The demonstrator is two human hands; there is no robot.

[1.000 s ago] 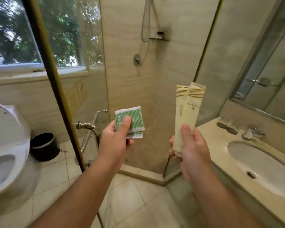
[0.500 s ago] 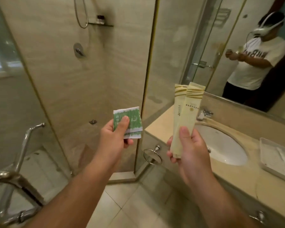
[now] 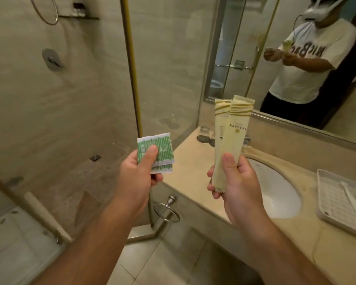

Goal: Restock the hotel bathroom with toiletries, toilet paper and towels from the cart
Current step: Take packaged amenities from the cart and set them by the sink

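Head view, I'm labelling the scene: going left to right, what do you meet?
Round chrome shower valve → gold shower-door post → green-and-white striped sachets → tall cream packets → white oval sink → white plastic tray.

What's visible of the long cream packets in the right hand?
Two long cream packets, paper-like, overlapped and held upright. Zigzag-cut top edges, olive-gold stripes below, small dark print and an emblem mid-body. The right hand grips their lower ends, thumb on the front one. Held in air over the vanity counter.
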